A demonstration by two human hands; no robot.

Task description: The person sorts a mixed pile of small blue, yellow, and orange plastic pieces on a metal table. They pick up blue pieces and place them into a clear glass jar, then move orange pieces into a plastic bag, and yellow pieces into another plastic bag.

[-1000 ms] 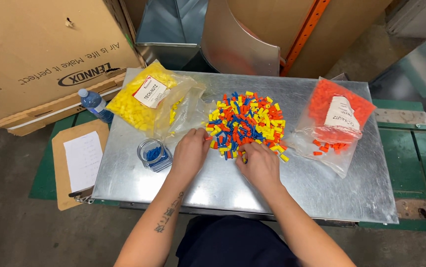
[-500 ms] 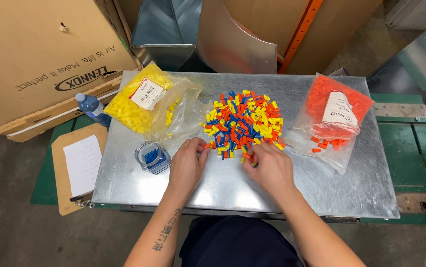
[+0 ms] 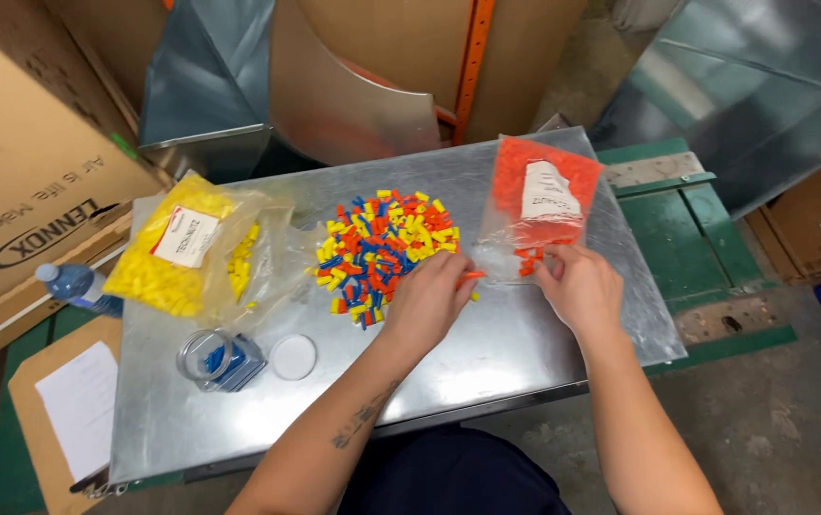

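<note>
Both hands have left the mixed pile (image 3: 384, 250): left hand (image 3: 430, 300) pinches an orange piece (image 3: 471, 276), right hand (image 3: 579, 284) grips the orange bag's (image 3: 534, 215) mouth, so sorting proceeds.

Camera: one, worn on the person's head.
Looks: down at the shiny metal tabletop (image 3: 487, 353), from its near edge.
How near: about an arm away; both forearms reach in from the bottom.
Around the tabletop: floor, cardboard boxes left, metal ducts behind.
Other views: none to share.

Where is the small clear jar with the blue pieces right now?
In the head view, the clear jar lies on the metal table at its near-left, beside its white lid, below the yellow bag.
</note>
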